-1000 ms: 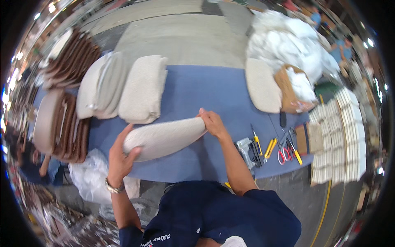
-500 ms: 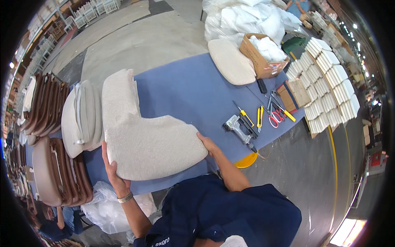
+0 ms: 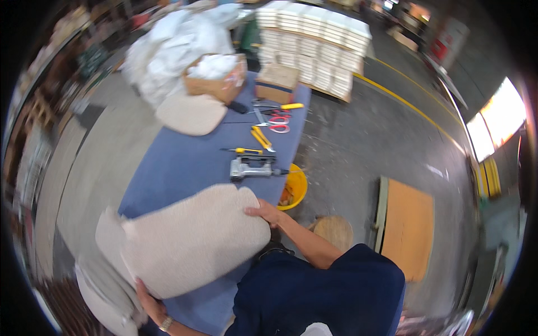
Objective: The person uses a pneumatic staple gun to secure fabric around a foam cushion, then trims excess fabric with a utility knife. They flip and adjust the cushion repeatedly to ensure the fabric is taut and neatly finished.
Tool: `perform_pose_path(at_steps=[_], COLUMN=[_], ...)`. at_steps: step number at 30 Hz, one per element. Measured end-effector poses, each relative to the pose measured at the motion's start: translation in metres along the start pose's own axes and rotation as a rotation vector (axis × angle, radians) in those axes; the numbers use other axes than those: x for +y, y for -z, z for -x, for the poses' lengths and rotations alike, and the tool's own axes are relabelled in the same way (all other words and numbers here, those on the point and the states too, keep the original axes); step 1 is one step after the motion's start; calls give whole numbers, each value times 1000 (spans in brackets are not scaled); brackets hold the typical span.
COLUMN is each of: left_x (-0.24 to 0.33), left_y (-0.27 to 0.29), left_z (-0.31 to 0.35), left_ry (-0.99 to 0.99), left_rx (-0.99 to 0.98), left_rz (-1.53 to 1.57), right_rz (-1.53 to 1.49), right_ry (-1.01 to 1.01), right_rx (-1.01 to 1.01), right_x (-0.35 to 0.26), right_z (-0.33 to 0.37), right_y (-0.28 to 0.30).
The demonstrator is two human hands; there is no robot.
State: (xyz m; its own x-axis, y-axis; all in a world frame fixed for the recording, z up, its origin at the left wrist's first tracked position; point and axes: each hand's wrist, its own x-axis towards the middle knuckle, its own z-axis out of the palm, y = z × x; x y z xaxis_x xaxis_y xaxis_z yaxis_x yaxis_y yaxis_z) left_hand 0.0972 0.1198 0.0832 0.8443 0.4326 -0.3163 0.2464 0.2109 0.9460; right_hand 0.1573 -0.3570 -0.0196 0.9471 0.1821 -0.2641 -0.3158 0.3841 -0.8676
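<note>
A beige fabric-covered seat cushion (image 3: pixel 193 243) is held at the near left of the blue-topped table (image 3: pixel 168 162). My right hand (image 3: pixel 264 213) grips its right end, thumb on top and fingers out of sight beneath. At the lower left edge, my left hand (image 3: pixel 150 305) is closed round the cushion's rim. Another beige cushion (image 3: pixel 110 235) shows just beyond its left end. A stack of pale cushions (image 3: pixel 103 291) stands near my left hand. Farther along the table lies a grey staple gun (image 3: pixel 250 168), touched by neither hand.
Near the staple gun lie a yellow-handled screwdriver (image 3: pixel 246 150), a yellow cutter (image 3: pixel 260 137) and red-handled scissors (image 3: pixel 279 124). A cardboard box (image 3: pixel 210 87) of white stuffing stands at the far end, beside a beige cushion (image 3: pixel 191 115). A yellow bucket (image 3: pixel 302 185) and round stool (image 3: pixel 334 231) stand right.
My view has swung to the right, so the table and tools appear farther left. The cushion in both hands has turned and now lies tilted, apart from the piece it overlapped.
</note>
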Motion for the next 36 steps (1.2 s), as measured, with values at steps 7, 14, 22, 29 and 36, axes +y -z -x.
perform_pose_path(at_steps=[7,14,22,29,36], left_x=[-86,-94,66,-51,-201], left_y=[-75,-120,-312,-319,-235], left_z=[-12,-64,-87,-75,23], left_ry=[64,56,-371,53,541], left_rx=[-148,-129,-342,-329,182], left_rz=[-101,154,178,-91,9], right_rz=[-203,-315,-514,-526,-346], right_ry=[-125,-229,245,577,469], right_rx=[252,360,274,186,685], right_x=[30,34,-106,-202,-106], right_z=[128,104,-123,-337,-427], right_y=[18,36,17,3,71])
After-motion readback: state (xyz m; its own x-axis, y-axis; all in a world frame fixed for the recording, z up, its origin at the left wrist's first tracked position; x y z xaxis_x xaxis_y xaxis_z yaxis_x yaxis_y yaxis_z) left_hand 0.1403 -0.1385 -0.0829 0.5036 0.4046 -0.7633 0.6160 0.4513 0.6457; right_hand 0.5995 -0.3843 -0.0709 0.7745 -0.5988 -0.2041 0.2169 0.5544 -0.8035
